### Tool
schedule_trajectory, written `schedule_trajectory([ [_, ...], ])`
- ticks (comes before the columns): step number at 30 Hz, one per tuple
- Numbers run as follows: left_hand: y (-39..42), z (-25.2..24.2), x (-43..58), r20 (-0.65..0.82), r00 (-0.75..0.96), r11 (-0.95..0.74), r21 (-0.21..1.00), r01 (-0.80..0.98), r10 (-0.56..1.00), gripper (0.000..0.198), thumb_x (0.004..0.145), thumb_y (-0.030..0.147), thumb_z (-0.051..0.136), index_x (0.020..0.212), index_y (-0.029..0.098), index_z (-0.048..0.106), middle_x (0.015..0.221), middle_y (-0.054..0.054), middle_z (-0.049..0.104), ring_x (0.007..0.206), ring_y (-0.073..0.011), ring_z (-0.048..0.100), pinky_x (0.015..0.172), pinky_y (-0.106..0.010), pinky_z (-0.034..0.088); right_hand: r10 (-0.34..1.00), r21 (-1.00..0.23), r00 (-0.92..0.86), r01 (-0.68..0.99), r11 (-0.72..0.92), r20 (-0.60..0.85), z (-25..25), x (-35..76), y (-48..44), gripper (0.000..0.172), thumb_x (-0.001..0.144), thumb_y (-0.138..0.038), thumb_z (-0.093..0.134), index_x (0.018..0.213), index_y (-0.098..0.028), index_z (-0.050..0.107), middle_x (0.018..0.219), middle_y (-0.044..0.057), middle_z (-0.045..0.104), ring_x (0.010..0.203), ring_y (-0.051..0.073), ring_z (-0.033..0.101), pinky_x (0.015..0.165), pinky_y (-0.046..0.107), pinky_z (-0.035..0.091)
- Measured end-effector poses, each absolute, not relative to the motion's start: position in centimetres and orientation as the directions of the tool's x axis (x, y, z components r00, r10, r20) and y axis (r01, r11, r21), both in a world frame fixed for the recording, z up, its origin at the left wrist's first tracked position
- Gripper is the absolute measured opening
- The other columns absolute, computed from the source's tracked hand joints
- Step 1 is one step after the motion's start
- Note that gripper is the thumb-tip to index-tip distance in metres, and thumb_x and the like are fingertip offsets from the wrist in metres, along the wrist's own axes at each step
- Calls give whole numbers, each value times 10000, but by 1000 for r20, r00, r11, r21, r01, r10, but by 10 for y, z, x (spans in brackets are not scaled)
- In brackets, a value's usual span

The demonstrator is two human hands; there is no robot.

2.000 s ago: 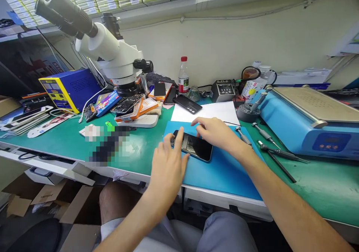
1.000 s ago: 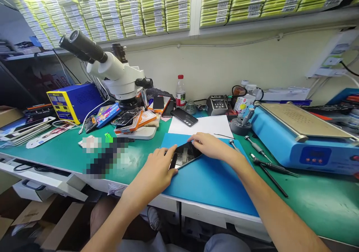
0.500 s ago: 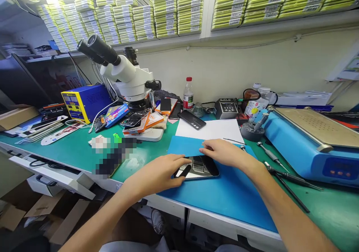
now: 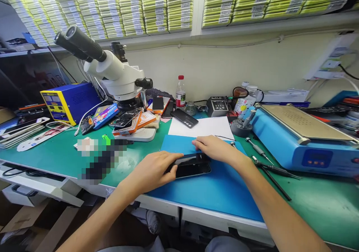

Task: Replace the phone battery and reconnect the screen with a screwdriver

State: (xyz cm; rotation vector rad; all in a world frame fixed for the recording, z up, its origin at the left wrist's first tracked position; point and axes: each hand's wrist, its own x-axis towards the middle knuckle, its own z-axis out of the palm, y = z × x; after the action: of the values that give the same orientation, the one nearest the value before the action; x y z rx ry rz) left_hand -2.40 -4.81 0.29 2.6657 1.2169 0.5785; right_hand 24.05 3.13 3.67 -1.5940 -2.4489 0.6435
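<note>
A smartphone (image 4: 193,170) lies on the blue mat (image 4: 218,192) in front of me. Along its far side a thin dark glossy panel (image 4: 190,160) stands tilted up from it; whether this is its screen or a cover I cannot tell. My left hand (image 4: 157,169) is closed around the phone's left end, thumb at the near side and fingers over the panel's top edge. My right hand (image 4: 215,149) is at the far right corner with fingers bent against the panel; some fingertips are hidden behind it. A black phone back cover (image 4: 184,118) rests on white paper (image 4: 210,126) beyond.
A microscope (image 4: 112,72) and a blue-yellow power supply (image 4: 70,102) stand at the left. To the right are a screwdriver (image 4: 258,149), black tweezers-like tools (image 4: 276,171) and a blue heating plate machine (image 4: 303,143). A red-capped bottle (image 4: 181,93) stands by the wall.
The dark panel now tilts up along the phone's far side; before, the phone's surface looked flat and reflective. Both hands remain at the phone. The view has turned slightly right.
</note>
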Motion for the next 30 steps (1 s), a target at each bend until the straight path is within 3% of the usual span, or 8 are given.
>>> schedule_trajectory([
  [4, -43, 1, -26, 241, 474, -527, 497, 689, 847, 365, 1114, 367, 406, 1327, 273, 687, 1236, -41, 788, 1127, -228, 739, 989, -356, 563, 926, -520, -356, 818, 245, -123, 33, 241, 32, 480, 1110, -487, 392, 941, -199, 737, 861, 57, 759, 779, 185, 684, 789, 331, 513],
  [10, -42, -4, -24, 212, 360, -408, 636, 655, 908, 453, 1130, 517, 331, 1259, 276, 693, 1129, -30, 781, 1030, -226, 722, 901, -321, 527, 995, -648, -91, 761, 42, -43, 26, 251, 44, 384, 1028, -459, 663, 1286, -175, 662, 1193, 78, 719, 961, 183, 718, 838, 388, 635],
  [14, -40, -8, -21, 178, 251, -301, 706, 641, 952, 488, 1122, 577, 305, 1341, 299, 642, 1037, -12, 769, 945, -228, 713, 830, -308, 511, 981, -671, 98, 740, 42, 170, 42, 266, 48, 441, 1136, -412, 278, 1358, -185, 585, 965, 52, 763, 671, 125, 669, 717, 286, 554],
  [18, -34, -15, -21, 151, 213, -250, 767, 591, 965, 511, 1122, 581, 289, 1487, 306, 517, 1066, -29, 744, 948, -228, 706, 830, -314, 519, 924, -634, 218, 772, 34, 315, 67, 287, 42, 560, 1098, -373, 100, 1440, -184, 501, 1083, 89, 782, 707, 147, 677, 697, 281, 503],
  [20, -33, -20, -21, 171, 223, -271, 771, 576, 960, 501, 1127, 524, 316, 1556, 292, 430, 1092, -45, 724, 966, -226, 708, 861, -324, 528, 925, -587, 218, 810, 6, 311, 75, 298, 33, 536, 1087, -395, 172, 1349, -191, 592, 1059, 90, 789, 706, 167, 672, 679, 299, 474],
  [24, -35, -27, -21, 258, 222, -340, 733, 589, 940, 514, 1115, 403, 389, 1610, 287, 309, 1126, -55, 684, 1009, -216, 703, 930, -338, 534, 963, -403, 140, 914, -38, 228, 70, 311, 0, 382, 1011, -491, 487, 881, -226, 731, 905, 93, 774, 759, 239, 653, 637, 335, 375],
  [27, -36, -27, -23, 332, 279, -434, 695, 574, 901, 359, 1099, 309, 410, 1450, 296, 483, 1225, -57, 655, 1071, -197, 679, 967, -317, 528, 979, -276, 101, 960, -49, 177, 50, 311, -30, 316, 931, -496, 647, 782, -229, 723, 969, 111, 754, 808, 269, 672, 617, 337, 349],
  [30, -36, -23, -25, 331, 362, -488, 657, 574, 871, 282, 1067, 201, 392, 1099, 257, 667, 1217, -61, 629, 1060, -194, 664, 921, -295, 535, 986, -200, 61, 979, -29, 157, 31, 309, -50, 232, 945, -404, 636, 820, -227, 720, 1120, 120, 727, 910, 290, 708, 629, 342, 386],
])
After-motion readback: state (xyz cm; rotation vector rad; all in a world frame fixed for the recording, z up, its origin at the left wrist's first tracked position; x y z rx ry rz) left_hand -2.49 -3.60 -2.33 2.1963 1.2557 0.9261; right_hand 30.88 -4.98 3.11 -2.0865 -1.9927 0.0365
